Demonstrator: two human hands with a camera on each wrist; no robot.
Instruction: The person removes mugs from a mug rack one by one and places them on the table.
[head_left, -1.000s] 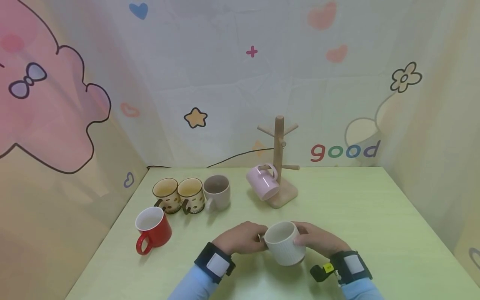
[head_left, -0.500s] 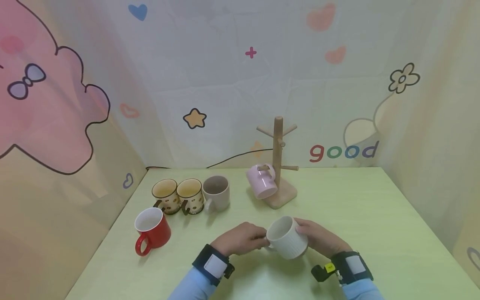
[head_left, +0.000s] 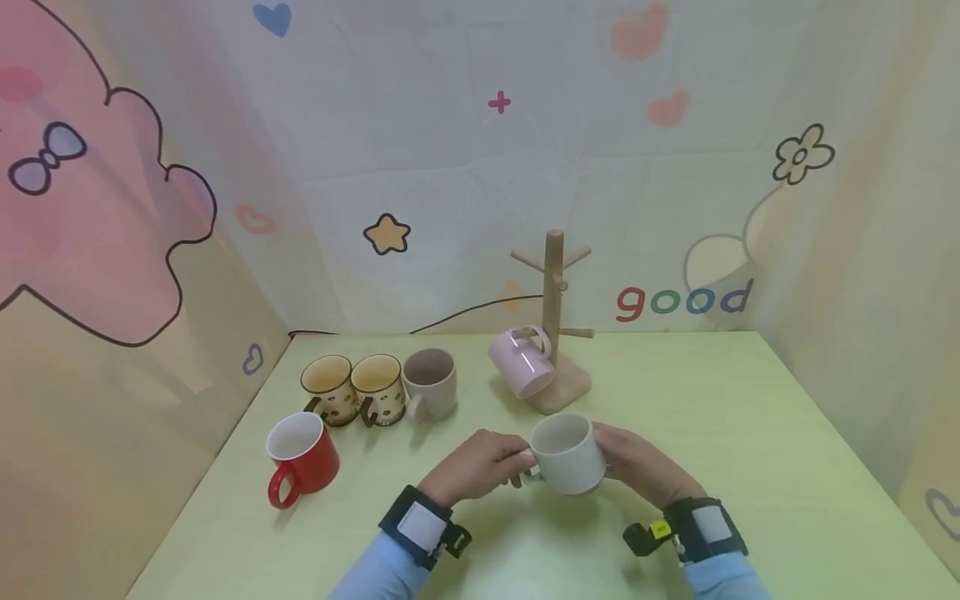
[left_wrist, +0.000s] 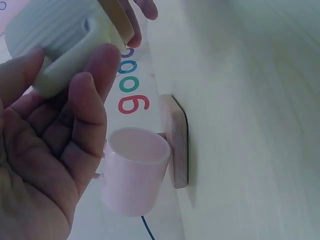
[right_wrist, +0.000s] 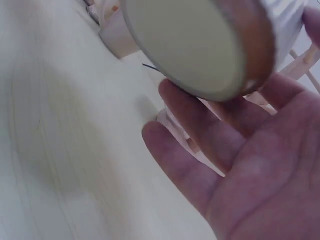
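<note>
A white ribbed mug is held above the table between both hands, its mouth tipped toward the head camera. My left hand pinches the mug's handle; thumb and fingers around the handle show in the left wrist view. On the mug's far right side my right hand holds the body. The right wrist view shows the mug's pale base with a brown band, several fingers of that hand lying beneath and behind it. A pink mug hangs tilted from a low peg of the wooden mug rack beyond the hands.
Two cream patterned mugs and a grey mug stand in a row at the back left. In front of them is a red mug with a white inside. A printed curtain encloses the pale green table.
The white mug has risen and moved slightly away from the head camera, its tilt changing on the way. My left hand has gone up with it at the handle, and my right hand has shifted around its side.
</note>
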